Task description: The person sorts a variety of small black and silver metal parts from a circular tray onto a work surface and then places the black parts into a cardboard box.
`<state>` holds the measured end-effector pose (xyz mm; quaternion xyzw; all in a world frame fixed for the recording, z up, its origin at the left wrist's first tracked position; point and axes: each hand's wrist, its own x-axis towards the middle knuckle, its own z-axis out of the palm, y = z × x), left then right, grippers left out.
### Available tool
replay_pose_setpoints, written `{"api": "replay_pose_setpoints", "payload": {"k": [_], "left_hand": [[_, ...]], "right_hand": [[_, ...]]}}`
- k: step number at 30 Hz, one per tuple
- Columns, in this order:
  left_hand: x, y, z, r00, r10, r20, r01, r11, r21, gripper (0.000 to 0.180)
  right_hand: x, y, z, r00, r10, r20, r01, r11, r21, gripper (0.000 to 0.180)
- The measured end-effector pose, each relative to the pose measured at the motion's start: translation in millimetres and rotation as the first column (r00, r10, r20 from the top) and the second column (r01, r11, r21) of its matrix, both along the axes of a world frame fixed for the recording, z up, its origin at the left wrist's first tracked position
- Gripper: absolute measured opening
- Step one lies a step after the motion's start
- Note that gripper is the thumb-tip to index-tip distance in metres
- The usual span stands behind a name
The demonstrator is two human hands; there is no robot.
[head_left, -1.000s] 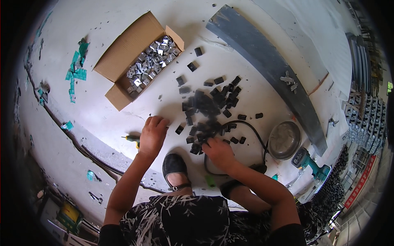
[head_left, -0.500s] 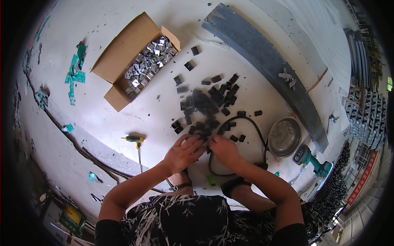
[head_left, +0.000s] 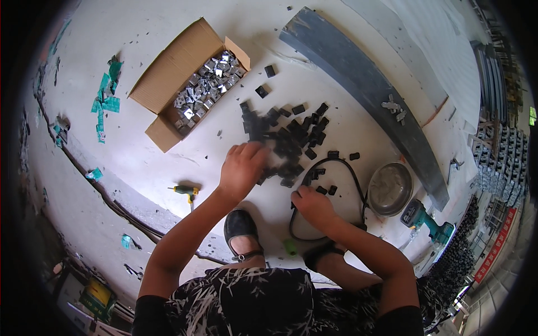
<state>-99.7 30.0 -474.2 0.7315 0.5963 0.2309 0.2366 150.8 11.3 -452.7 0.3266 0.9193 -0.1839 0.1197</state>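
A loose pile of small black plastic blocks [head_left: 288, 140] is scattered on the floor in front of me. My left hand [head_left: 241, 168] reaches over the pile's left side, its fingertips smeared by motion, so any grip is hidden. Nearer to me, my right hand [head_left: 314, 206] is closed, fingers curled together beside the loop of black cable [head_left: 361, 187]; what they hold, if anything, does not show. A few single blocks [head_left: 333, 190] lie inside the loop.
An open cardboard box [head_left: 174, 64] of metal clips [head_left: 204, 87] stands at far left. A long grey panel [head_left: 364, 84] lies at right, with a metal bowl [head_left: 390, 189] and cordless drill [head_left: 428, 221] near it. A yellow-handled screwdriver [head_left: 186, 190] lies at left.
My left hand has moved up and left, away from my right hand, onto the pile. My right hand has shifted slightly right and down. The blocks near the hands have spread.
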Motion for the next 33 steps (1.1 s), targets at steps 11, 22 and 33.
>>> {"api": "replay_pose_setpoints", "payload": {"k": [11,22,33], "left_hand": [[13.9,44.6,-5.3,0.966,0.086,-0.243,-0.072,0.995,0.067,0.014],[7.5,38.2,-5.4,0.973,0.074,-0.218,-0.060,0.996,0.070,0.017],[-7.8,42.1,15.7,0.913,0.324,0.246,-0.299,0.945,-0.136,0.012]], "right_hand": [[0.7,3.3,1.2,1.000,0.001,0.028,-0.005,0.990,0.142,0.016],[-24.7,17.6,-13.9,0.916,-0.254,-0.311,0.249,0.967,-0.057,0.024],[-29.4,17.7,-21.5,0.948,-0.268,-0.169,0.278,0.960,0.037,0.015]]}}
